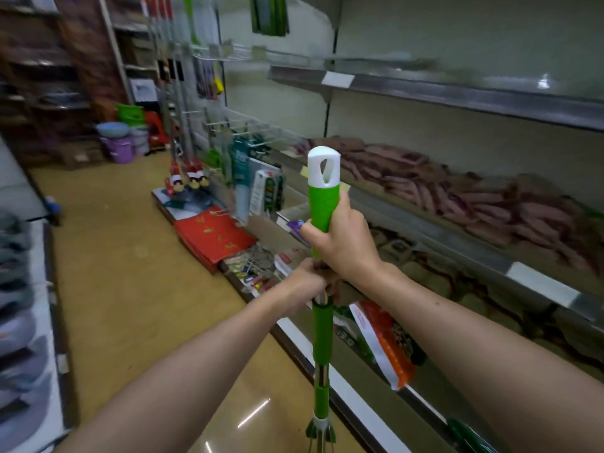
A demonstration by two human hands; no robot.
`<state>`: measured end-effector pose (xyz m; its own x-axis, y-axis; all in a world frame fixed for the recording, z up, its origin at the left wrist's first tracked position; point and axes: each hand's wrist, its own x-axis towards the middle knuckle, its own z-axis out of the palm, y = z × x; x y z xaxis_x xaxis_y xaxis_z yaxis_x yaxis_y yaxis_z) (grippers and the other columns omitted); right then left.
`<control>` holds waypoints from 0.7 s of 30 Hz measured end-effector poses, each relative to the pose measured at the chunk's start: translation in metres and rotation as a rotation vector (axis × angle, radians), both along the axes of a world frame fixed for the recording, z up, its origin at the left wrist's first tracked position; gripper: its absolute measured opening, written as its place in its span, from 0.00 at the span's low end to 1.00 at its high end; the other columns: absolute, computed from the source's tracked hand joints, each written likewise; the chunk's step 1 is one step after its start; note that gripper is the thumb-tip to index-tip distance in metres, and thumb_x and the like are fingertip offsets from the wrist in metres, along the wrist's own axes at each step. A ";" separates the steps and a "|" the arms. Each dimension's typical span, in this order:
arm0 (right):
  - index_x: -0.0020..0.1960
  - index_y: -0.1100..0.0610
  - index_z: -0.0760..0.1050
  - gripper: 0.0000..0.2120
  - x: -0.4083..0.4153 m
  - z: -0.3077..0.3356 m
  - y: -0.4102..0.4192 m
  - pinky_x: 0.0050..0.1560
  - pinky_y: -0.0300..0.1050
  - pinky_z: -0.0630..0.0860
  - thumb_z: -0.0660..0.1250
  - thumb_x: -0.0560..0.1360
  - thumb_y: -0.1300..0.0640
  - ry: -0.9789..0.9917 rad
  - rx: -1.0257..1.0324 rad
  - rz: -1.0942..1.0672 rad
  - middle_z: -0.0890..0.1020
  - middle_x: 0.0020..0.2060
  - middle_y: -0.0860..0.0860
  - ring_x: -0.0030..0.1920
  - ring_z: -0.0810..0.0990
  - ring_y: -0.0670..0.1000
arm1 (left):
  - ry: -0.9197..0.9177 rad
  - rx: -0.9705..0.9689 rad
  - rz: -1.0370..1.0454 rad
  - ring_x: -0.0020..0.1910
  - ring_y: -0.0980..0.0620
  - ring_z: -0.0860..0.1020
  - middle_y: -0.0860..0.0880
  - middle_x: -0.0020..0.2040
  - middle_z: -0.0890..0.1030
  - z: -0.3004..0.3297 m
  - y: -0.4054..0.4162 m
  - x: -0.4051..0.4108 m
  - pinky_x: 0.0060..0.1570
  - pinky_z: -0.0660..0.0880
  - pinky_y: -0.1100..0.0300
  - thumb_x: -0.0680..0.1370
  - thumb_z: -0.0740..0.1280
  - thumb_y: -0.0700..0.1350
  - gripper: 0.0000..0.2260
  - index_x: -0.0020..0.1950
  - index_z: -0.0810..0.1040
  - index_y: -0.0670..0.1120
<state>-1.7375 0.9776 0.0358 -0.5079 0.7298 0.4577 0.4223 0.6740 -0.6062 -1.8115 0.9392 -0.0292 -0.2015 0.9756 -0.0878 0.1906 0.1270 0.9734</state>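
The left grip (pixel 307 280) clamped the upright green-and-steel mop pole (pixel 322 335) just below the right grip (pixel 343 246), which clasped its white-capped top.

**Both hands stacked, arms out front**

Your right hand (pixel 340 245) sits on top, fingers wrapped round the mop handle (pixel 322 204). Your left hand (pixel 307 279) grips it right underneath, touching the right. Both forearms reach forward and meet in the middle.

Shop aisle: tan glossy floor (pixel 124 289), metal shelves (pixel 457 93) at right w/ pale back wall (pixel 457 34), dim light
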 end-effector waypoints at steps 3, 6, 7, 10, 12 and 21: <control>0.59 0.62 0.64 0.23 -0.056 0.008 0.000 0.42 0.56 0.76 0.68 0.72 0.53 0.035 0.050 0.056 0.79 0.43 0.60 0.44 0.78 0.63 | -0.002 0.038 -0.001 0.32 0.49 0.70 0.46 0.30 0.71 0.012 -0.005 -0.057 0.42 0.70 0.53 0.79 0.60 0.34 0.12 0.36 0.71 0.43; 0.57 0.62 0.65 0.21 -0.111 0.018 0.003 0.42 0.57 0.76 0.68 0.71 0.53 0.078 0.087 0.110 0.79 0.42 0.60 0.43 0.79 0.63 | 0.006 0.099 0.018 0.34 0.50 0.72 0.44 0.33 0.73 0.027 -0.011 -0.108 0.41 0.71 0.56 0.77 0.62 0.34 0.08 0.39 0.73 0.42; 0.56 0.62 0.65 0.20 -0.129 0.024 0.005 0.42 0.58 0.76 0.68 0.71 0.54 0.093 0.093 0.125 0.79 0.42 0.60 0.42 0.79 0.63 | 0.016 0.122 0.029 0.34 0.51 0.74 0.45 0.34 0.75 0.032 -0.010 -0.126 0.40 0.73 0.59 0.77 0.63 0.33 0.07 0.40 0.75 0.42; 0.54 0.61 0.65 0.18 -0.177 0.042 0.015 0.40 0.56 0.75 0.68 0.71 0.55 0.133 0.106 0.176 0.78 0.40 0.59 0.41 0.78 0.61 | -0.006 0.179 0.053 0.36 0.55 0.80 0.45 0.37 0.80 0.049 -0.006 -0.173 0.37 0.78 0.64 0.75 0.65 0.32 0.05 0.44 0.79 0.40; 0.55 0.61 0.66 0.19 -0.210 0.055 0.027 0.38 0.51 0.73 0.69 0.71 0.54 0.142 0.119 0.188 0.77 0.39 0.57 0.40 0.78 0.60 | 0.016 0.217 0.086 0.34 0.55 0.80 0.45 0.36 0.79 0.062 0.003 -0.203 0.35 0.77 0.66 0.74 0.65 0.30 0.05 0.48 0.77 0.36; 0.50 0.60 0.70 0.14 -0.372 0.115 0.114 0.33 0.46 0.73 0.68 0.74 0.51 0.353 0.150 0.324 0.76 0.34 0.50 0.33 0.76 0.51 | 0.634 0.268 0.387 0.51 0.47 0.78 0.47 0.52 0.78 0.095 0.074 -0.354 0.44 0.72 0.59 0.78 0.65 0.48 0.28 0.71 0.53 0.47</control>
<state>-2.1098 1.0919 0.1507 -0.4926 0.4733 0.7303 -0.0364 0.8272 -0.5607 -2.1655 1.0137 0.0657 -0.4640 0.7976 0.3855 0.7095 0.0741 0.7008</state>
